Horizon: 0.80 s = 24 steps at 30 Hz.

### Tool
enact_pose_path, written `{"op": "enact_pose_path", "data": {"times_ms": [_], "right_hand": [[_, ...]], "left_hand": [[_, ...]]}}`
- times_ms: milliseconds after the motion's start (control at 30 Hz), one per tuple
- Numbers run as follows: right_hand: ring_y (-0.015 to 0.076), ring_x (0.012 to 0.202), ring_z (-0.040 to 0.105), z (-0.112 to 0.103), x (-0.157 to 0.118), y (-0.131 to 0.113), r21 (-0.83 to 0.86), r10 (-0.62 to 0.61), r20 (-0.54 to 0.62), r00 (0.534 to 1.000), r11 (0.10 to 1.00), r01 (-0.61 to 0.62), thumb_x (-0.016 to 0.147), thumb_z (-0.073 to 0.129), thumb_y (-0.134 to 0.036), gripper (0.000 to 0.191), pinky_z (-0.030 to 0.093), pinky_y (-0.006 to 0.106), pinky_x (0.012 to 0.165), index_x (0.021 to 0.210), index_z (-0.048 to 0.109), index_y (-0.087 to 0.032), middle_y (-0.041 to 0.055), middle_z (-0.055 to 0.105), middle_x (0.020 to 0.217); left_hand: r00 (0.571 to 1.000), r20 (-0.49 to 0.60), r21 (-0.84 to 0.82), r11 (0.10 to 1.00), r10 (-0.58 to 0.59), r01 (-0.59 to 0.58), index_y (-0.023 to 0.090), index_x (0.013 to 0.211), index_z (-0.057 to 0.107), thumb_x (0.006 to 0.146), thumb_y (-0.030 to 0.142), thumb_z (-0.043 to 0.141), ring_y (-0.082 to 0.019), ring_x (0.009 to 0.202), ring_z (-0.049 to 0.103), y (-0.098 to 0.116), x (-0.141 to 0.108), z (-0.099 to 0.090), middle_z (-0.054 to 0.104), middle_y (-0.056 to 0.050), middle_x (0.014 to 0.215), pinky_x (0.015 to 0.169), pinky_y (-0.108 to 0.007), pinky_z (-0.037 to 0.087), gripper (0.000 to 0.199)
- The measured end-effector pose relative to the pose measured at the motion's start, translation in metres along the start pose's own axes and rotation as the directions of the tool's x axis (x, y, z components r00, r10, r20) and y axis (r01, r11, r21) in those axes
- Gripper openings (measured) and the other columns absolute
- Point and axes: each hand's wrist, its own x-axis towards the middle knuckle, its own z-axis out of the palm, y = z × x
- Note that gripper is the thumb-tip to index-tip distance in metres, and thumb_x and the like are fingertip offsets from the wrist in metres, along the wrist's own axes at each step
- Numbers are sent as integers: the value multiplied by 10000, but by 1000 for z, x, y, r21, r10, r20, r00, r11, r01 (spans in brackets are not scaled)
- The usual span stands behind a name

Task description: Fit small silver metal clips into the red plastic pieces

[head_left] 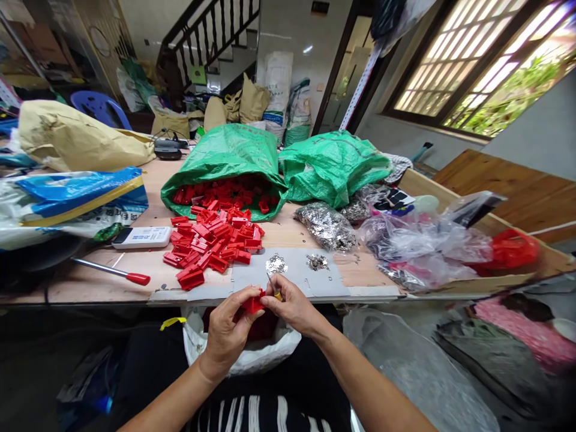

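Close to the table's front edge, my left hand (pixel 229 321) is closed on a small red plastic part (pixel 254 302). My right hand (pixel 292 305) meets it from the other side, its fingertips touching the part. Between the right fingers is a thin-shafted tool with a yellow handle (pixel 278 296), its metal shaft pointing up and away. Just beyond the hands, a grey sheet (pixel 294 276) bears two small piles of metal pieces, a left pile (pixel 276 264) and a right pile (pixel 317 262). Loose red plastic parts (pixel 216 240) are heaped to the left.
A green woven sack (pixel 225 156) spills red parts; another green sack (pixel 333 165) lies beside it. Right of centre sits a clear bag of metal pieces (pixel 326 225). At left are a white box-shaped device (pixel 141 237) and a red-tipped lever (pixel 137 278). Below my hands hangs a white bag (pixel 195 336).
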Motion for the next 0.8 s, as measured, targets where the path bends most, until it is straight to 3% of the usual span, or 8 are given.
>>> {"op": "enact_pose_path", "data": {"times_ms": [233,333,433,533,800], "right_hand": [[89,586,422,-8,-15,17,86,89,43,995,992,-92,779,613,-439,297,346,211,540,913,497,-201,-39,514,747],[129,717,507,-27,-20,24,-154,66,-133,989,984,-86,808,569,-395,228,390,247,656,916,563,-194,-1,585,837],[157,784,541,-45,-20,29,-391,5,-265,964,913,-113,817,544,-320,141,397,279,736,871,591,-198,9,619,849],[162,794,565,-47,-17,31,-467,-31,-233,972,880,-83,830,523,-273,103,410,279,744,859,596,-206,8,631,833],[166,876,572,-28,2,34,-606,-154,-167,974,795,22,840,515,-159,139,430,286,795,941,597,-208,41,623,945]], "left_hand": [[974,98,-160,963,-203,217,241,1070,625,774,223,667,-178,951,655,0,-7,-7,701,-26,1046,874,-279,502,300],[941,105,-270,901,-323,339,222,1045,622,762,252,676,-169,916,652,-1,-8,-9,694,-29,1020,856,-271,503,289],[913,104,-362,840,-395,405,216,1034,613,745,263,690,-160,912,642,-3,-8,-8,687,-27,1013,858,-264,496,303],[904,108,-404,812,-415,421,218,1035,607,744,260,689,-153,932,630,-5,-7,-6,680,-25,1026,877,-258,480,306],[906,109,-383,824,-408,417,207,1038,593,746,266,679,-164,931,620,-10,0,-7,666,-35,1022,878,-280,470,311]]}}
